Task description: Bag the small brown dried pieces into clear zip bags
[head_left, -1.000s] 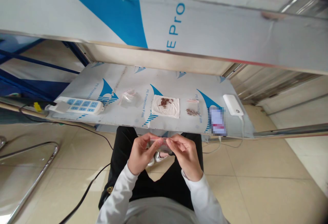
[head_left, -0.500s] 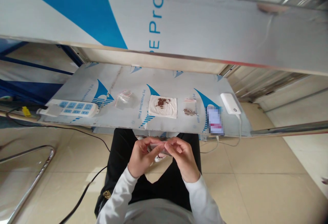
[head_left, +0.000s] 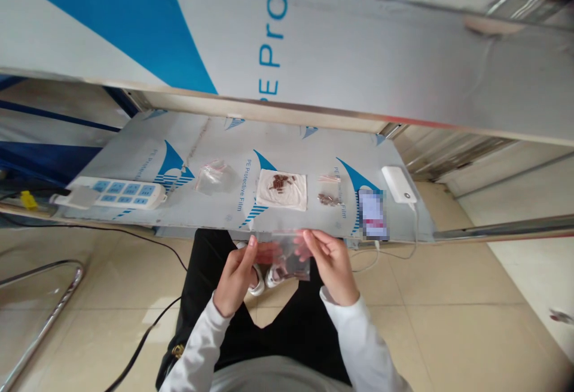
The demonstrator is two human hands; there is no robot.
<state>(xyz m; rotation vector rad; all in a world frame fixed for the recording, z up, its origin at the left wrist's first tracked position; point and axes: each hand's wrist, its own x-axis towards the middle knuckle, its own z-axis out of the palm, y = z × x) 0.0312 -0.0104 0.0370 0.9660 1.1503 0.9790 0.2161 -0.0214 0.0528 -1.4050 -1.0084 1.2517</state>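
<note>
Above my lap, just in front of the table edge, hangs a small clear plastic zip bag (head_left: 292, 265). My right hand (head_left: 334, 263) pinches its upper right corner, and some of its fingers show through the film. My left hand (head_left: 237, 269) is at the bag's left side, thumb raised and fingers stretched toward it; whether the fingertips touch the film I cannot tell. Ahead on the table, a white cloth (head_left: 293, 202) carries a pile of small brown pieces (head_left: 281, 183). Right of it lies a clear bag (head_left: 329, 199) with small brown pieces inside.
A bunch of clear bags (head_left: 211, 175) lies left of the cloth. A power strip (head_left: 128, 193) is at the far left. On the right are a phone (head_left: 373, 213) and a white power bank (head_left: 398, 184) with a cable. A film-covered shelf (head_left: 359, 51) overhangs the table.
My hands were together over the bag and have moved apart. The bag now hangs open to view from my right hand, and my left fingers have straightened. The view has shifted slightly.
</note>
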